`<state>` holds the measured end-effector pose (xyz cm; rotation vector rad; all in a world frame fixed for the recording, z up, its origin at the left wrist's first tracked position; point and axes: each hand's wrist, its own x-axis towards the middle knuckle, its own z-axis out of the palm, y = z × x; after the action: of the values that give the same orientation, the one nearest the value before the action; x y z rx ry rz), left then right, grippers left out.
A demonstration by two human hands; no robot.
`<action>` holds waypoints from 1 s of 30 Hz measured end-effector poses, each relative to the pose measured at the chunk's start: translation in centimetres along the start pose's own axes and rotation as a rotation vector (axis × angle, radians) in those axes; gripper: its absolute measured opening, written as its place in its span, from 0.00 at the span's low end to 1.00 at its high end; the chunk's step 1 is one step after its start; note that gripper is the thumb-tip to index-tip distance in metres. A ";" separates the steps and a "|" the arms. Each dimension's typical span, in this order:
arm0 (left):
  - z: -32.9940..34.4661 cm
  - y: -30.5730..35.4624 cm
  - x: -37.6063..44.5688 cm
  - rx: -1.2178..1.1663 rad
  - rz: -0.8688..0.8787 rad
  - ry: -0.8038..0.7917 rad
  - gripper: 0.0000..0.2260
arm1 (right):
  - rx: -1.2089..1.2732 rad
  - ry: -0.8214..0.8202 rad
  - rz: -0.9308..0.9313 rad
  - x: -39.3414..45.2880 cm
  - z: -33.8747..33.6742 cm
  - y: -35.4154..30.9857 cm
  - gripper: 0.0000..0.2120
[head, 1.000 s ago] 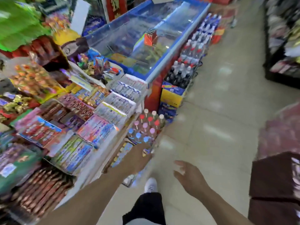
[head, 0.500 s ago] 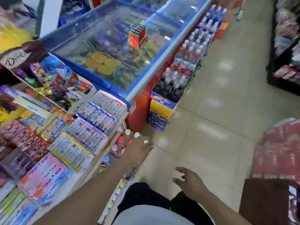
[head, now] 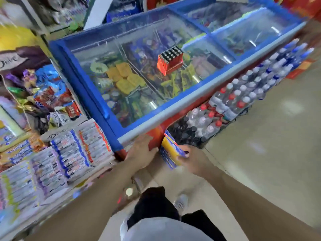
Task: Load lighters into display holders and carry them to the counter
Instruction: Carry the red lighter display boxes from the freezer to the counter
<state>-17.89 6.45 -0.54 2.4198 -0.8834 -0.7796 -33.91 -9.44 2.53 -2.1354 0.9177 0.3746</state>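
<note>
Loading looks done for at least one holder: the red display holder (head: 170,64) stands on the glass lid of the blue chest freezer (head: 173,108), tilted a little, its rows packed with dark-topped lighters (head: 171,53), so what is left, as I judge it, is for you to reach it, lift it and carry it to the desk, which I cannot pick out from here. Your left hand (head: 141,150) and right hand (head: 192,159) are both low by the freezer's near corner, well apart from the holder, each grip loose and holding nothing, the right just beside a yellow and blue carton (head: 171,153).
</note>
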 end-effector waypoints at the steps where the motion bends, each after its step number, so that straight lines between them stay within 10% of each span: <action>1: 0.3 0.7 0.8 -0.013 -0.031 0.015 0.26 | -0.022 -0.010 -0.018 1.7 -1.8 -0.2 0.20; 11: 1.5 3.4 11.9 -0.154 -0.152 0.195 0.28 | -0.212 -0.093 -0.238 18.9 -10.9 -5.0 0.24; 19: 4.1 3.7 16.0 0.222 -0.154 0.154 0.36 | -0.197 0.096 -0.305 28.6 -16.0 -10.3 0.16; 23: 5.0 4.1 16.5 0.272 -0.224 0.187 0.36 | -0.031 0.344 -0.184 33.0 -19.0 -11.3 0.05; 30: 5.3 5.7 17.4 0.157 -0.318 0.298 0.33 | 0.106 0.224 0.038 38.8 -22.2 -10.4 0.21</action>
<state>-12.68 -10.58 -7.32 2.7626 -0.4652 -0.4469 -0.08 -40.44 2.53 -2.0927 1.0805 0.1029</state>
